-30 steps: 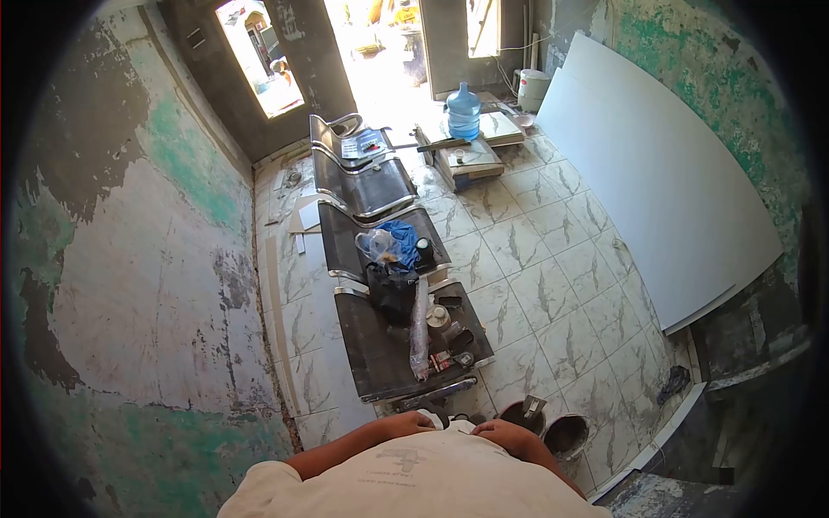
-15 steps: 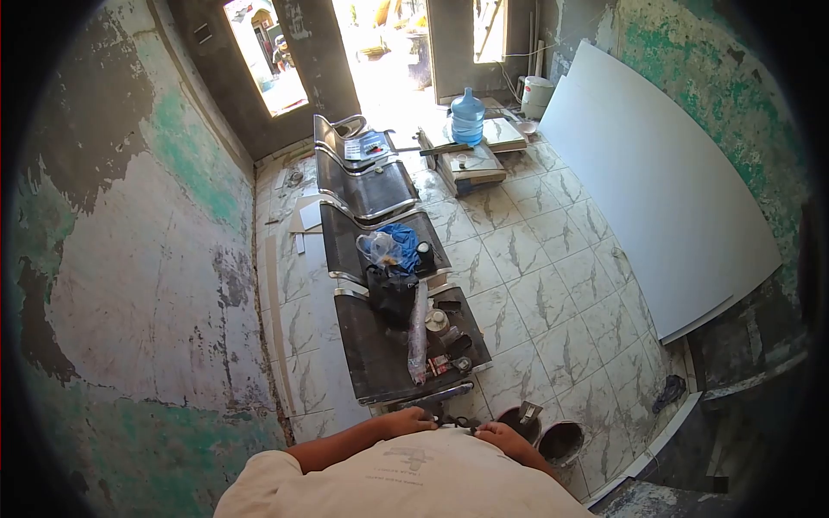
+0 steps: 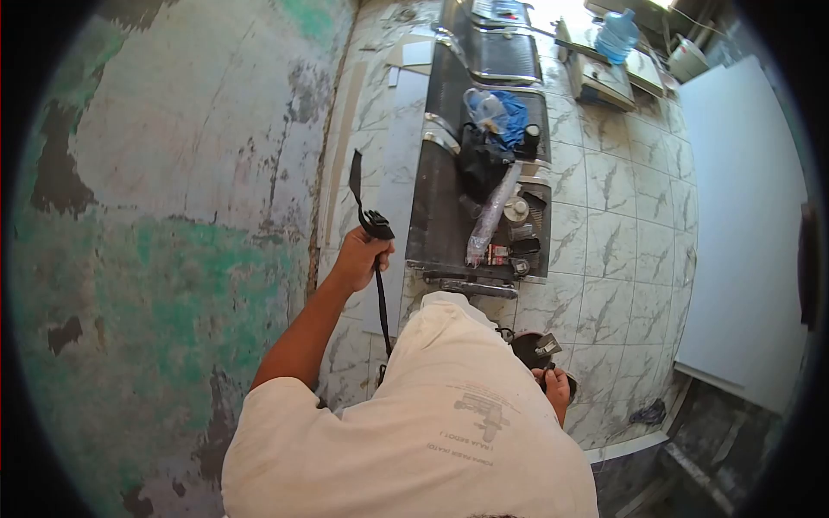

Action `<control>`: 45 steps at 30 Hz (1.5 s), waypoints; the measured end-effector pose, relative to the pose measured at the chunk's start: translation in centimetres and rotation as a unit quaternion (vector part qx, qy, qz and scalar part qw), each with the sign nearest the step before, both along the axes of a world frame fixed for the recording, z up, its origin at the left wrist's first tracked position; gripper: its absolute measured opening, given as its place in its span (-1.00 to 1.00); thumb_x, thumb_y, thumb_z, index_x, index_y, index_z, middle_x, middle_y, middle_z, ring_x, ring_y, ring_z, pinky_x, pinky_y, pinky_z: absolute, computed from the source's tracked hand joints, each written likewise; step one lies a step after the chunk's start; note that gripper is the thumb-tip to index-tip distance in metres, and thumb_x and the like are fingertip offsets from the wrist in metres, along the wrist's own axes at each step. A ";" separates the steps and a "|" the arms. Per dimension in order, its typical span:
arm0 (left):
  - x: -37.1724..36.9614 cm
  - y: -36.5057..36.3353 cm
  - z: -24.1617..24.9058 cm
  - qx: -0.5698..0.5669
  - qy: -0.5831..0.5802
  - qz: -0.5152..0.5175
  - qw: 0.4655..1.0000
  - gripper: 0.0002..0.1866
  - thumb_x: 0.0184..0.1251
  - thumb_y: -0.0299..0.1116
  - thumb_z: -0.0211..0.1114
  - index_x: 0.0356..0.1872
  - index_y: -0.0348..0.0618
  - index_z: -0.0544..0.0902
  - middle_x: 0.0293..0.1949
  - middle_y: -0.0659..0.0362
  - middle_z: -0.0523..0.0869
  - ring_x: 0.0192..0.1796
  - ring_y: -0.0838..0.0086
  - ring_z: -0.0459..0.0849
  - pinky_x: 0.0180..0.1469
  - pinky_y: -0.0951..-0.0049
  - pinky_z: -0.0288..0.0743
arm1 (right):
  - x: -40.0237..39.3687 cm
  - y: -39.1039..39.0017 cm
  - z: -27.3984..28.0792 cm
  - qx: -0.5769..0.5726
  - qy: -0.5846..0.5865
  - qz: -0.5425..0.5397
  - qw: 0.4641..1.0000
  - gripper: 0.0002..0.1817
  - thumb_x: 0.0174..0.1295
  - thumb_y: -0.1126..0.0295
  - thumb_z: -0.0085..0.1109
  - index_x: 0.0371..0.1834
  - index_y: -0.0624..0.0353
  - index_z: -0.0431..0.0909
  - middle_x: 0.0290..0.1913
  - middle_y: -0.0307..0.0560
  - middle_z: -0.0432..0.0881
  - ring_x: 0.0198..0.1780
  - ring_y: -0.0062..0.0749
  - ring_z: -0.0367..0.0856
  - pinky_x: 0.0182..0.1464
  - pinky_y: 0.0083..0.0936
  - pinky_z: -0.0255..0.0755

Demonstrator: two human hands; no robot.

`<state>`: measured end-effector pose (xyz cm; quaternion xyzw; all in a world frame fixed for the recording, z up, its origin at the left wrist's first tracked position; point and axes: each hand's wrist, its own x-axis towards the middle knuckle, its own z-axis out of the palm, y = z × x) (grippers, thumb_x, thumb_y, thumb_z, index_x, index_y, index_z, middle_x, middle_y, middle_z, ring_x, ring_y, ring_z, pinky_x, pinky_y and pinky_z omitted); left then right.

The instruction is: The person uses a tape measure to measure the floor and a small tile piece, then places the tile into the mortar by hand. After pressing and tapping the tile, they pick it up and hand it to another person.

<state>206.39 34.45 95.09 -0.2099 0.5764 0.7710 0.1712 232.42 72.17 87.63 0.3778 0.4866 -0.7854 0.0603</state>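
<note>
My left hand (image 3: pixel 361 259) is closed around a black strap belt (image 3: pixel 381 298) and holds it out to the left of my body. Its black plastic buckle (image 3: pixel 377 220) sits just above my fingers, with a loose tail sticking up past it. Below the fist the strap runs down taut to my waist. On the other side, my right hand (image 3: pixel 558 387) is low by my hip, fingers pinched on a small black piece, seemingly the belt's other end. My shirt hides the belt's middle.
Ahead stands a row of black metal chairs (image 3: pixel 432 233) bearing a black bag (image 3: pixel 484 164), a plastic-wrapped roll (image 3: pixel 495 211) and small items. A dark bucket (image 3: pixel 527 348) with a metal tool is near my right hand. A white panel (image 3: pixel 734 233) leans right; a peeling wall (image 3: pixel 199 155) rises left.
My hands have moved apart from the front of my waist. The left has swung out and up with the buckle end of the strap; the right has gone to my right hip. The view has tilted down.
</note>
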 end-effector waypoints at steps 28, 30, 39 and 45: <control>4.4 1.7 -1.3 -0.397 0.218 0.017 0.891 -0.67 0.02 -0.64 0.35 -0.16 -0.21 0.52 -0.51 0.10 0.60 -0.44 0.35 0.64 -0.34 0.42 0.49 | -5.9 2.0 2.7 0.067 -0.032 0.182 0.981 -0.79 0.37 0.30 0.08 -0.14 0.23 0.42 -0.26 -0.10 0.64 -0.31 -0.57 0.55 -0.20 -0.58 0.47; 4.1 1.7 -2.5 -0.477 0.281 -0.007 0.833 -0.70 -0.02 -0.61 0.34 -0.21 -0.17 0.54 -0.52 0.08 0.57 -0.43 0.17 0.61 -0.30 0.24 0.50 | -5.8 2.0 2.7 0.074 -0.031 0.196 0.977 -0.80 0.37 0.31 0.08 -0.14 0.22 0.41 -0.25 -0.10 0.64 -0.30 -0.56 0.55 -0.20 -0.57 0.47; 4.2 6.0 -1.2 -0.528 0.362 -0.135 0.756 -0.78 -0.10 -0.53 0.41 -0.37 -0.13 0.59 -0.34 0.15 0.59 -0.09 0.24 0.56 0.06 0.13 0.29 | -6.7 -0.3 4.4 0.062 -0.043 0.187 0.980 -0.87 0.35 0.43 0.04 -0.14 0.24 0.40 -0.27 -0.12 0.63 -0.31 -0.57 0.56 -0.19 -0.61 0.47; 7.1 11.9 -4.5 -0.357 0.428 -0.342 0.757 -0.80 -0.06 -0.53 0.35 -0.39 -0.15 0.50 -0.42 0.12 0.59 -0.25 0.22 0.61 -0.10 0.21 0.40 | -7.8 -2.5 5.5 0.093 -0.035 0.250 0.963 -0.85 0.29 0.45 0.11 -0.17 0.28 0.44 -0.25 -0.14 0.65 -0.25 -0.65 0.55 -0.17 -0.66 0.42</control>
